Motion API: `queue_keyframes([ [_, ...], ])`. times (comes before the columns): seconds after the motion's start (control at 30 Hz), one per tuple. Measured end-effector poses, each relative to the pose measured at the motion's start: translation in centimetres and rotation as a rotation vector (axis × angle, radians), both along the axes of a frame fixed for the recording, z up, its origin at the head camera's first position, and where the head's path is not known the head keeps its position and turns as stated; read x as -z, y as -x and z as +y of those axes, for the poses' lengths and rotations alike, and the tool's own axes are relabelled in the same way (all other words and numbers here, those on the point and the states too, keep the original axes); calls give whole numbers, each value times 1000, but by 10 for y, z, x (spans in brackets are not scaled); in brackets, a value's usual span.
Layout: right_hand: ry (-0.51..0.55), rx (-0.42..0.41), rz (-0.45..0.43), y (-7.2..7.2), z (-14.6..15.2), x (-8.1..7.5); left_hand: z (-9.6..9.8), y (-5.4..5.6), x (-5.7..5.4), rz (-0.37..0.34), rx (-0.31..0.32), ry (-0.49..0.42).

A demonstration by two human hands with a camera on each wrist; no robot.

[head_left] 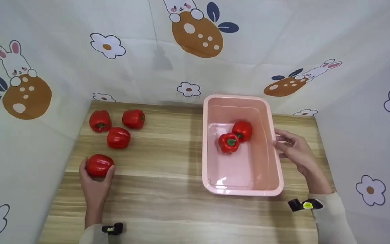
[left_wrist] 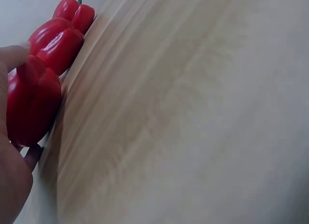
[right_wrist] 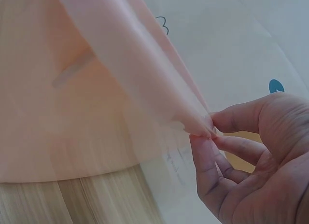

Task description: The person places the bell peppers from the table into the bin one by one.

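Note:
My left hand (head_left: 95, 184) grips a red bell pepper (head_left: 99, 165) at the left of the table, thumb on one side and fingers on the other. In the left wrist view that pepper (left_wrist: 34, 101) sits between thumb and fingers, close over the wood. On the right, my right hand (head_left: 295, 149) pinches the long right rim of a pink plastic bin (head_left: 209, 162). The right wrist view shows the fingertips (right_wrist: 205, 142) at the edge of the bin (right_wrist: 140, 69). Inside the bin lie two red peppers, one with its green stem up (head_left: 229, 143) and one beside it (head_left: 242, 131).
Beyond my left hand, three more red peppers lie grouped: one at left (head_left: 100, 121), one at right (head_left: 133, 119), one nearer (head_left: 118, 138). A printed curtain (head_left: 141, 74) hangs along the back and both sides of the wooden table (head_left: 161, 152).

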State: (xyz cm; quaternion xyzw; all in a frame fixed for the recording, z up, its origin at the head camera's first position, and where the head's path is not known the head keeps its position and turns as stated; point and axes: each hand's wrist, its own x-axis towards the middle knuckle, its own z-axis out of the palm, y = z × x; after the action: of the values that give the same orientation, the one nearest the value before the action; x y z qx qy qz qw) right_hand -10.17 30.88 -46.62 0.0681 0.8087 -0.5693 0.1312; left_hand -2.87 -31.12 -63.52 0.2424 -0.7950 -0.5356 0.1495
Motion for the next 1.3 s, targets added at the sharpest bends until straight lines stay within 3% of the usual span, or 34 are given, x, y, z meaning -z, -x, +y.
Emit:
queue_keyframes([
  [0.2, 14, -2, 2, 1, -1, 1, 1, 8, -1, -76, 3, -14],
  [0.73, 51, 12, -23, -1, -2, 2, 3, 10, 1, -57, -23, 20],
  [1.03, 39, 7, -17, 0, -2, 2, 11, 6, -10, -43, -20, 13],
  [1.3, 18, 5, -4, 0, 0, 2, 18, 9, -27, -26, 0, 3],
])
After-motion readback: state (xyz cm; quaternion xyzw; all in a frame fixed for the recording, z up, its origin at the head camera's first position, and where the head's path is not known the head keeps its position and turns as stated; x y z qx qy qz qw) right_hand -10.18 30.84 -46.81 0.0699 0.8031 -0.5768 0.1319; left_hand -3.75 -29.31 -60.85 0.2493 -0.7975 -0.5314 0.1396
